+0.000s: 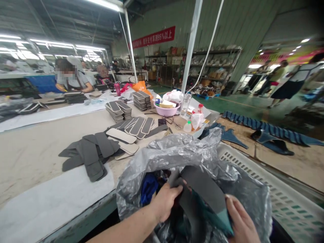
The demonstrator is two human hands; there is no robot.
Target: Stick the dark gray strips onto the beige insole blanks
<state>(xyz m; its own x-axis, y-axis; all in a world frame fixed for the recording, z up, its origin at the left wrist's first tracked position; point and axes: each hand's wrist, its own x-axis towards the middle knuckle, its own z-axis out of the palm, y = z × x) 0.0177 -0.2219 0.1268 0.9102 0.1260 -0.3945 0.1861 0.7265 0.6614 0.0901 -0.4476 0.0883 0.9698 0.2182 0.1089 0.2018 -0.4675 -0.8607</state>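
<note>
Over an open grey plastic bag (162,148), both my hands grip dark grey cut pieces. My left hand (165,200) is closed on a dark grey strip, thumb and fingers pinching its end. On the right, my right hand (241,219) holds the edge of a wide dark grey piece (204,184), which has teal material (222,219) along its lower side. Blue cloth (149,189) lies inside the bag, left of my left hand. A heap of similar dark grey pieces (91,150) rests on the table to the left.
On the table stand stacked grey pads with pale edges (118,111), a pink basin (167,110), a glass (186,103) and small bottles. A white perforated crate (286,199) is at right, near blue pieces (233,136) on cardboard. Another person (73,79) sits across at left.
</note>
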